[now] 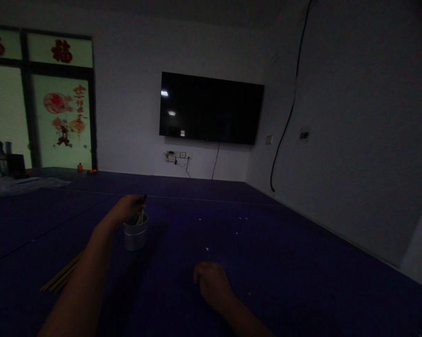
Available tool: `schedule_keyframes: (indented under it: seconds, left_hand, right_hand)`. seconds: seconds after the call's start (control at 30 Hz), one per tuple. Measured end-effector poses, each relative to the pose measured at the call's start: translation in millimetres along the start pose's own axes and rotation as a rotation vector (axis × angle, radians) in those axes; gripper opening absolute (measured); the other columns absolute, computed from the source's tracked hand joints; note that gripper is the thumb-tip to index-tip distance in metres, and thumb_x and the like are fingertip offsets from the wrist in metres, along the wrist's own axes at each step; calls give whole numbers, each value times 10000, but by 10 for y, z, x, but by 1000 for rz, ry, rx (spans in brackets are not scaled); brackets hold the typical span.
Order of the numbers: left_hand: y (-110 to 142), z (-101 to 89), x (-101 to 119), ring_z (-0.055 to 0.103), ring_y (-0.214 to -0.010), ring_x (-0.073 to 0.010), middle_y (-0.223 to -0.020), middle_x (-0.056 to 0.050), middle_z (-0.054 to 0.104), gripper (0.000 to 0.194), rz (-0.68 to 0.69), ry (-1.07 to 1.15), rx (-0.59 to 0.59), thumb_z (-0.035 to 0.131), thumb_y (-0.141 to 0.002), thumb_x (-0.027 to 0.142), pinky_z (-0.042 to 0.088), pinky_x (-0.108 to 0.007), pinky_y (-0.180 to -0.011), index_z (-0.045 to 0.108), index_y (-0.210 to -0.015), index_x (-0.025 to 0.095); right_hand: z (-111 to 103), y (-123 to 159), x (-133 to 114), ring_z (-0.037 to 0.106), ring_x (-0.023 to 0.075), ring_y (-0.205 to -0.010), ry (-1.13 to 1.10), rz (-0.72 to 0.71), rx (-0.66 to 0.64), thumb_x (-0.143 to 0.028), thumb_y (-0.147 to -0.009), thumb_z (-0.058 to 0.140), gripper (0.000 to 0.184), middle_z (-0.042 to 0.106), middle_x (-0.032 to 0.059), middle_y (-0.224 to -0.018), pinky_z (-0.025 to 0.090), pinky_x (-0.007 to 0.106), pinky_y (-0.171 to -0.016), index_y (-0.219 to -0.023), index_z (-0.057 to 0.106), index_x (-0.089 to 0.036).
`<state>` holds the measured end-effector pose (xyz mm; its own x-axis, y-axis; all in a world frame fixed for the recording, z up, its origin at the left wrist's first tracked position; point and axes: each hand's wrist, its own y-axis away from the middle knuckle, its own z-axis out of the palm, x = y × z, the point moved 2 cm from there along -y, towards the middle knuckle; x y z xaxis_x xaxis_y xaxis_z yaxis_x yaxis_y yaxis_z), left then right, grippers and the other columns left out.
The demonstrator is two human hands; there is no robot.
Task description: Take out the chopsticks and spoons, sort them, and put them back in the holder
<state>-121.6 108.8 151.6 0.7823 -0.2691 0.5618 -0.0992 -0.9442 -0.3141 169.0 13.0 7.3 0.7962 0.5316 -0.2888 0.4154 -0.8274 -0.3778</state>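
My left hand (pixel 129 208) is over a grey metal cup (pixel 136 236) with a ringed side, which stands upright on the dark blue tabletop (pixel 175 215). Its fingers are closed around a slim utensil (pixel 141 214) with a dark upper end and a paler lower part that goes down into the cup. The kind of utensil is too dim to tell. Several thin wooden sticks (pixel 65 274), perhaps chopsticks, lie beside my left forearm, which partly hides them. My right hand (pixel 212 283) rests on the tabletop, fingers curled in, with nothing visible in it.
Small white scraps (pixel 207 249) are scattered across the table. At the far left are a clear plastic sheet (pixel 28 187), a dark box (pixel 16 164) and small orange items (pixel 80 167). A television (pixel 211 108) hangs on the wall; a black cable (pixel 286 126) dangles at the right.
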Motion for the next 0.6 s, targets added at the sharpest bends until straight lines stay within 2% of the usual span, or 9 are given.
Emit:
schedule_keyframes:
  seconds: [0.13,0.27,0.37,0.47,0.53,0.6]
  left_hand:
    - [59,-160,29,633,-714,-207,-678,-39,631,199,52,46,100,480,-695,376,462,-277,-656,530,-737,188]
    - [181,-367,100,650,-758,-216,-769,-68,669,272,63,54,276,477,-722,406,482,-287,-696,561,-816,164]
    - [332,-556,224,646,-808,-212,-868,-93,686,352,13,-14,450,448,-774,432,482,-278,-725,581,-907,134]
    - [483,-748,301,636,-861,-221,-961,-107,680,373,-90,-167,558,428,-812,397,472,-282,-756,583,-1000,114]
    - [535,-854,232,628,-912,-254,-993,-122,675,354,-185,-302,548,419,-823,350,467,-308,-774,592,-1012,108]
    - [530,-919,38,621,-938,-290,-970,-132,680,301,-265,-410,476,429,-809,297,462,-341,-788,622,-948,113]
  right_hand:
    - [23,-1,22,614,134,-677,1,-20,13,10,-641,420,320,686,18,-711,392,216,-635,-687,675,-179]
    - [34,1,36,618,136,-673,-2,-18,12,8,-652,415,319,687,18,-711,394,219,-633,-689,669,-181]
    - [32,7,40,618,135,-670,-6,-16,16,8,-657,411,315,683,16,-707,396,220,-636,-678,662,-182]
    - [18,11,33,611,131,-673,-12,-25,17,12,-644,411,316,678,13,-708,396,216,-644,-677,660,-179]
    - [6,10,24,611,128,-674,-15,-23,7,15,-636,410,315,677,13,-708,394,212,-643,-672,657,-177]
    - [-4,7,13,614,128,-678,-10,-14,-5,16,-636,410,317,679,11,-708,392,209,-639,-673,657,-179]
